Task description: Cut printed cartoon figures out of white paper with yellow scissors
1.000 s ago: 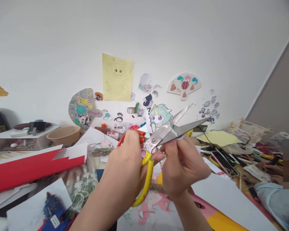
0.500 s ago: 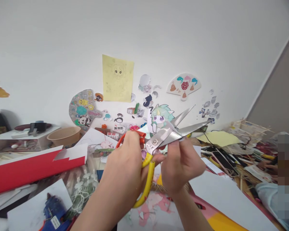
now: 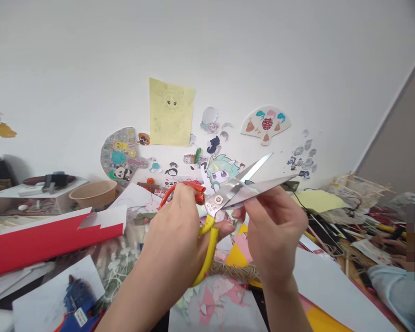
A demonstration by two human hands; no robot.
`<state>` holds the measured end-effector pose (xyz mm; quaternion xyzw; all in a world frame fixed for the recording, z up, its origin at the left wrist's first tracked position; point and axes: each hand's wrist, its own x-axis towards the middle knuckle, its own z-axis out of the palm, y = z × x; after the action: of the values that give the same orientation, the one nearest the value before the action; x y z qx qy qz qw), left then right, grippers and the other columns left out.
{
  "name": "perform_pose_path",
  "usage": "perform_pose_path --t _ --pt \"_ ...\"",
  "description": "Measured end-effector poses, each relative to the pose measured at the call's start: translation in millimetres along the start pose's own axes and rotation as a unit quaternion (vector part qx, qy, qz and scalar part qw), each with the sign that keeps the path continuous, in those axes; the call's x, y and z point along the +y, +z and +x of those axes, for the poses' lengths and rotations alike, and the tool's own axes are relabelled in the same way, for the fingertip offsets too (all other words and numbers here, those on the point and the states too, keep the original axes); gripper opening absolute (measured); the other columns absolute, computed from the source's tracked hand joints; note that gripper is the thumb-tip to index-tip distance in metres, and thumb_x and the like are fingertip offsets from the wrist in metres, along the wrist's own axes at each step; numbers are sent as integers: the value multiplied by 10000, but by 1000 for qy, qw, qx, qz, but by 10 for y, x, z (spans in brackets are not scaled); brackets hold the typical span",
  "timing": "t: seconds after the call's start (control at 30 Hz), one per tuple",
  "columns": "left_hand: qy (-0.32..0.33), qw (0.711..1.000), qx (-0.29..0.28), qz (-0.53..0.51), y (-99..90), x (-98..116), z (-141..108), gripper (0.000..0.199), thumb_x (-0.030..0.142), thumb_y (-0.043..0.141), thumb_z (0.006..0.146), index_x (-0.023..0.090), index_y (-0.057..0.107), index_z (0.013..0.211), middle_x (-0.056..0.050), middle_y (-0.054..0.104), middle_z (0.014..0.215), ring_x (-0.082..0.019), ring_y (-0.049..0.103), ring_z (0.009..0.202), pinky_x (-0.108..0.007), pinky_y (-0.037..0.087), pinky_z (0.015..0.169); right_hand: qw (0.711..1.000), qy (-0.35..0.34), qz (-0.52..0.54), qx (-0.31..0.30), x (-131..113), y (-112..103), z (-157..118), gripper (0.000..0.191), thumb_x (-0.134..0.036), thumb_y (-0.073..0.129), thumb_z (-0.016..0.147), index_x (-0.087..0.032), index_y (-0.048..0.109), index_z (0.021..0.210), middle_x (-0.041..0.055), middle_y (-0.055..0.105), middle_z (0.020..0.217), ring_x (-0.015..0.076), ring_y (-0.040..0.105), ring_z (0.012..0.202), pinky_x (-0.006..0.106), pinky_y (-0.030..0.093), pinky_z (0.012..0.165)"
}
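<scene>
My left hand [image 3: 176, 230] is closed round the scissors [image 3: 218, 199], which have one red and one yellow handle. Their metal blades are spread apart and point up to the right. My right hand [image 3: 276, 226] is beside the lower blade, fingers curled and thumb tip overlapping the metal; what they pinch is hidden. Just behind the blades shows a paper cutout [image 3: 219, 171] of a green-haired character with a horn. Its lower part is covered by the scissors, and I cannot tell which hand supports it. Below lie pink and green paper scraps [image 3: 210, 302] on a white sheet.
A red-and-white folded board [image 3: 55, 242], a tan bowl [image 3: 93, 193] and a blue glue gun [image 3: 78, 299] are at the left. White paper [image 3: 335, 286] lies at the right. Another person's sleeve [image 3: 394, 286] appears at the far right. Drawings are stuck on the wall ahead.
The cutout and the scissors have shifted slightly left, the cutout turning a little. My right hand has moved right and its fingers have come to lie lower along the blade.
</scene>
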<state>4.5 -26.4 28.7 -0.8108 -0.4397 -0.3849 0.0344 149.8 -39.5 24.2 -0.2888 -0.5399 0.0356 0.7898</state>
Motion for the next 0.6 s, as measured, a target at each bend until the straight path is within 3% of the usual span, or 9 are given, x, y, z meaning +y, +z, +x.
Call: perform_pose_path --t 0.17,0.6 --pt "6 999 -28 -23 7 7 -1 254 391 543 881 237 352 949 -54 581 846 -245 616 694 -301 368 518 1000 9 -8 16 -31 7 -30 107 -120 693 797 -179 668 711 -36 637 573 106 631 511 216 517 482" --pt "17 1000 -14 -9 -15 -29 10 311 542 455 953 248 356 926 -30 593 818 -212 535 577 -297 353 528 998 -51 8 25 -28 58 -55 165 -80 679 807 -185 634 688 -27 605 607 109 600 553 232 506 507"
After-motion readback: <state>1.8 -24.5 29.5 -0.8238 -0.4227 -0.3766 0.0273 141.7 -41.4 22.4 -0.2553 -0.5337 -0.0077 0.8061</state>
